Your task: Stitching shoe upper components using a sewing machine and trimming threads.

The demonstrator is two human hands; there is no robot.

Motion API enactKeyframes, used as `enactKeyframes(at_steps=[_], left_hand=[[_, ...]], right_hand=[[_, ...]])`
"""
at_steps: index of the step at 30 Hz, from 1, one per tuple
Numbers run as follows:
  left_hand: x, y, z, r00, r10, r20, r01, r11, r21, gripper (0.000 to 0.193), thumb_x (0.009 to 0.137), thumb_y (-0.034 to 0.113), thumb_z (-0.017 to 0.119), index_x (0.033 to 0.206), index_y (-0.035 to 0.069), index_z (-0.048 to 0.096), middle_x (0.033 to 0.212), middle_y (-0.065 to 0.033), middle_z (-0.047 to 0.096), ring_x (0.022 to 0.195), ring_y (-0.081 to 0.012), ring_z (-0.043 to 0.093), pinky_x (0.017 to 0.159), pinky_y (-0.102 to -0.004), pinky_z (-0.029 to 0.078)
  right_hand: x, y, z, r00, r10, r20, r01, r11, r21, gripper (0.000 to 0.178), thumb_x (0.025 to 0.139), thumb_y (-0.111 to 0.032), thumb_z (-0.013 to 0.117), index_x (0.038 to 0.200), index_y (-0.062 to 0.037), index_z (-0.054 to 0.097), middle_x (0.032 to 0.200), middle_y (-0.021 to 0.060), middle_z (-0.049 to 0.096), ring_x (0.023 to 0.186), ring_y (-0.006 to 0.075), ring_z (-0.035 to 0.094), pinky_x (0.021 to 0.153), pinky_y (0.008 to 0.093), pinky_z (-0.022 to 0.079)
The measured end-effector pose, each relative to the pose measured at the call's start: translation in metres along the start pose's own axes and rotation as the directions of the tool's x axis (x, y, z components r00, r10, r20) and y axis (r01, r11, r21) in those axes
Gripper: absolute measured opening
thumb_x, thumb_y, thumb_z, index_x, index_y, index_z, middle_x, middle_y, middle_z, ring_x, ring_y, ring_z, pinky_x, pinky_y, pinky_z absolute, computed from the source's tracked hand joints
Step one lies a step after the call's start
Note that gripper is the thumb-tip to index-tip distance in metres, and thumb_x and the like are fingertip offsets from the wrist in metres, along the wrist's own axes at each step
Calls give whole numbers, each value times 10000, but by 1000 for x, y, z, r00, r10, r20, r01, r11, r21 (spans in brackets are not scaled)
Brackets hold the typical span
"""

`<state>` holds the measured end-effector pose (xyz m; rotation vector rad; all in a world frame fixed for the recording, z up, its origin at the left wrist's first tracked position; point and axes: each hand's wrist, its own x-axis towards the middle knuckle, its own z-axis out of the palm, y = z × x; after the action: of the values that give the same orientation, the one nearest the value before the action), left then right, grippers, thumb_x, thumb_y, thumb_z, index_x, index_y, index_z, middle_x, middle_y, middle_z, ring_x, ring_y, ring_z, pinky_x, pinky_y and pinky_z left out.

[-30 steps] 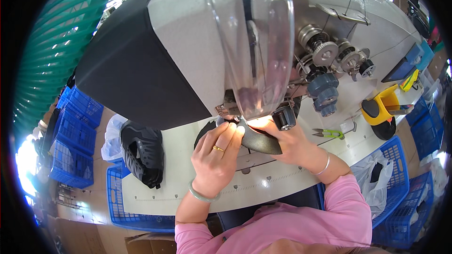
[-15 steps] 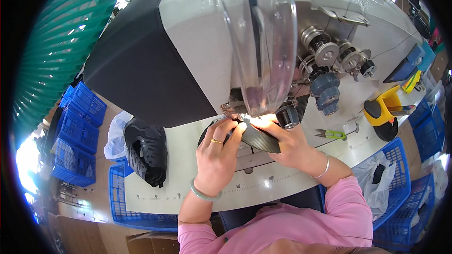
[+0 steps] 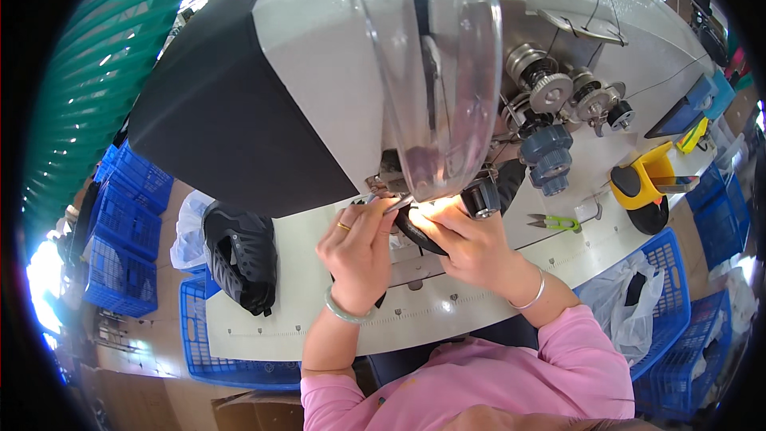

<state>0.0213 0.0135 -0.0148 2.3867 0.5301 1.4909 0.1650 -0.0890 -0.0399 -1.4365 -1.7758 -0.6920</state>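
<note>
Left hand (image 3: 355, 243): thumb and fingertips drawn together, gap narrow, pinching a grey edge (image 3: 396, 205) near the needle area; whether this edge belongs to the dark piece (image 3: 418, 237) cannot be told. Right hand (image 3: 476, 249): fingers bent, tips laid on the dark piece; how firmly it is gripped cannot be told. Dark piece sits between the hands, beneath the head of the sewing machine (image 3: 315, 88), partly hidden by fingers. Shoe (image 3: 243, 259) at left, green-handled snips (image 3: 556, 223) at right on table (image 3: 471, 303).
</note>
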Motion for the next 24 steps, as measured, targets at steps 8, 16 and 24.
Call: enactKeyframes(at_steps=[8, 16, 24], left_hand=[[-4, 2, -2, 937, 340, 74, -348, 913, 212, 254, 663, 6, 692, 913, 45, 714, 949, -43, 661, 881, -212, 650, 695, -315, 515], [-1, 11, -14, 930, 320, 182, -360, 895, 264, 317, 620, 8, 681, 927, 76, 721, 959, -14, 623, 924, -199, 604, 746, -347, 459], [3, 10, -17, 931, 293, 218, -331, 929, 166, 339, 607, -21, 663, 935, 53, 704, 942, -35, 610, 887, -227, 595, 710, -350, 502]], right_hand=[[-1, 1, -11, 999, -12, 37, 12, 1000, -10, 367, 541, -95, 703, 906, -75, 676, 1054, 20, 548, 938, 252, 489, 703, 401, 396], [-4, -5, -9, 996, 83, 39, -88, 985, 146, 365, 592, -42, 699, 953, -75, 653, 1064, 46, 560, 1009, 283, 502, 751, 447, 392], [-6, -10, -3, 994, 113, 6, -112, 983, 148, 355, 609, -49, 688, 961, -69, 647, 1077, 43, 567, 992, 274, 502, 805, 475, 390]])
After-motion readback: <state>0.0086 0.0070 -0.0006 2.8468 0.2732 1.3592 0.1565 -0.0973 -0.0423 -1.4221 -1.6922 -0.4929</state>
